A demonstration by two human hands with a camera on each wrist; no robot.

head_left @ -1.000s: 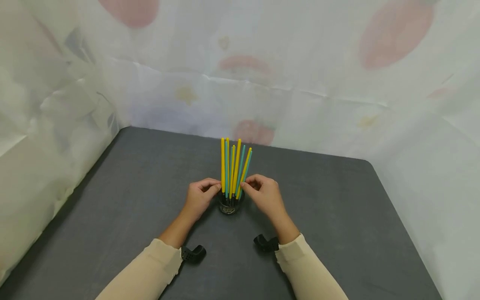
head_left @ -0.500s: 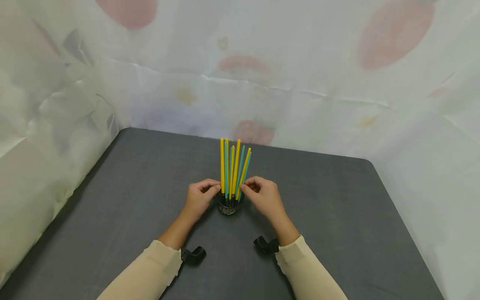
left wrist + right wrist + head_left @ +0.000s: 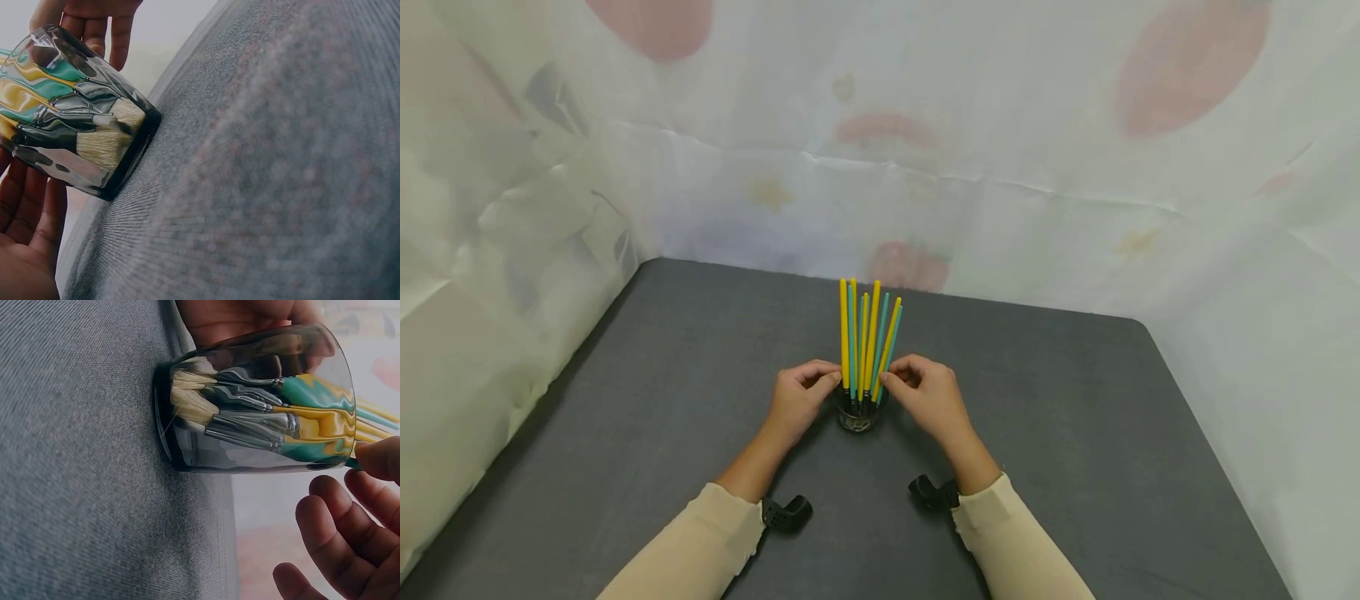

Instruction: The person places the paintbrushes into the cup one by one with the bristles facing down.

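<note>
A small clear glass (image 3: 857, 417) stands mid-table and holds several paintbrushes (image 3: 865, 333) with yellow and teal handles, bristles down. My left hand (image 3: 801, 396) sits at the glass's left, its curled thumb and forefinger pinching the outer yellow handle just above the rim. My right hand (image 3: 928, 396) mirrors it on the right, fingertips pinching the outer yellow and teal handles. The left wrist view shows the glass (image 3: 75, 144) with my left palm (image 3: 25, 250) under it. The right wrist view shows the glass (image 3: 250, 406) and my curled right fingers (image 3: 337, 544), one fingertip on a teal handle.
The dark grey table (image 3: 1075, 433) has a rounded far right corner. A pale printed sheet (image 3: 1000, 167) hangs close behind and along both sides. Black camera mounts (image 3: 786, 511) sit at my wrists.
The hands and brushes have hardly moved. The right fingertips have closed in slightly on the handles.
</note>
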